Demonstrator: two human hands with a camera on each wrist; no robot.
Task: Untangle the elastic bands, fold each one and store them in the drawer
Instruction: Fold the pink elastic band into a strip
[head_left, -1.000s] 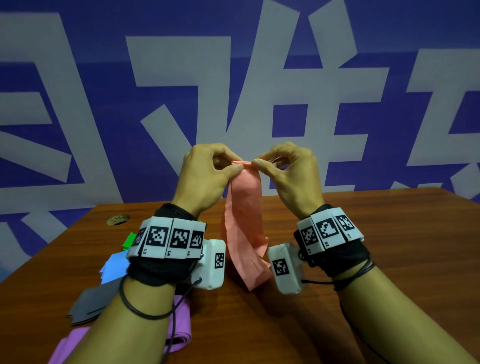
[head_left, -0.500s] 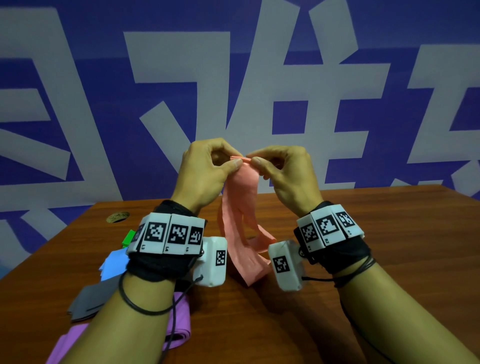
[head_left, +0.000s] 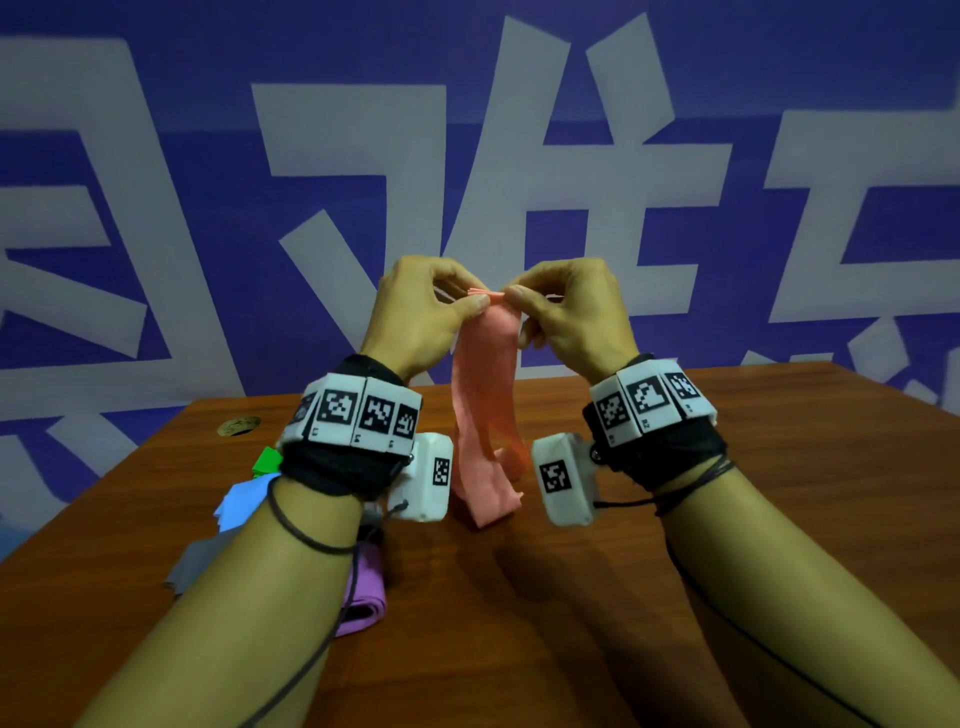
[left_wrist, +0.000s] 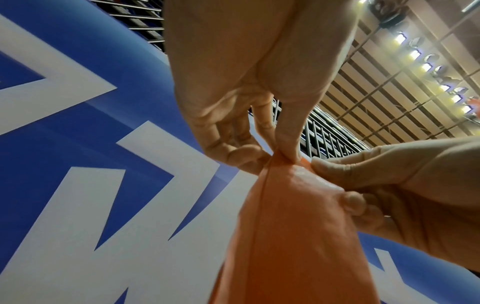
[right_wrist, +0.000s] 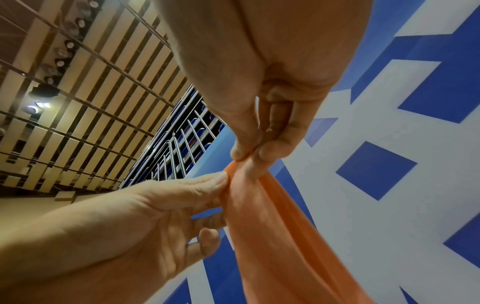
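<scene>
Both hands pinch the top of a limp band held over the table.

The left hand (head_left: 421, 312) and right hand (head_left: 571, 312) each nip the salmon band (head_left: 483, 405) by its gathered upper edges; its tail seems to brush the table (head_left: 779, 493) mid-surface. Judged light, soft and stretchy; best gripped at the edges.

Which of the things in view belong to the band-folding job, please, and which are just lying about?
Part of the job:
- pink band, pinched at its top by the left hand and the right hand
- purple band, grey band, blue band and green band on the table

Just lying about:
- round brass fitting in the tabletop
- blue-and-white wall
</scene>
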